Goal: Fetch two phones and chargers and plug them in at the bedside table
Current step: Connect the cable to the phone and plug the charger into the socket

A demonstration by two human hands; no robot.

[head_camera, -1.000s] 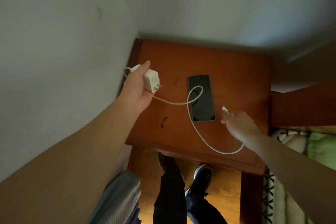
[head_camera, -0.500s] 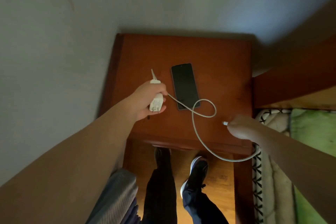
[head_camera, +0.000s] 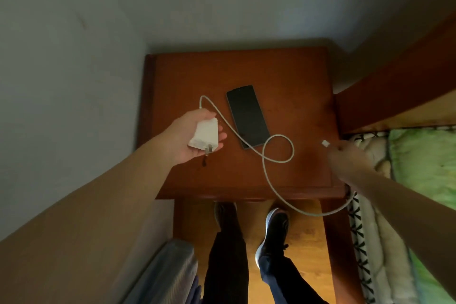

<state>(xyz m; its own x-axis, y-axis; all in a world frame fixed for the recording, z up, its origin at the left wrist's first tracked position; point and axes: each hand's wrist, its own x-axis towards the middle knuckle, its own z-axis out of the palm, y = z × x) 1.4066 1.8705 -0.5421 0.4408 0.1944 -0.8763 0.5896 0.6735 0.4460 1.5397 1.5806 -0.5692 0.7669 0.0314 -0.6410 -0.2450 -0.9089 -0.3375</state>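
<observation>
One black phone [head_camera: 247, 116] lies face up, screen dark, on the reddish wooden bedside table [head_camera: 283, 74]. My left hand [head_camera: 195, 139] holds a white charger block [head_camera: 204, 137] palm up over the table's left part, its two prongs pointing toward me. A white cable [head_camera: 278, 145] runs from the block, crosses the phone's near corner, makes a loop on the table and hangs off the front edge. My right hand [head_camera: 346, 155] pinches the cable's free end, the small connector [head_camera: 325, 143] sticking out toward the phone. A second phone or charger is not visible.
A grey wall [head_camera: 69, 69] runs close along the table's left side and behind it. A bed with green bedding [head_camera: 424, 170] and a wooden headboard [head_camera: 394, 86] borders the right. My legs and shoes [head_camera: 271, 234] stand on the wooden floor in front of the table.
My left hand pulled back from the wall and turned palm up with the charger block. The cable's loop slid off the phone toward the right. My right hand kept hold of the connector.
</observation>
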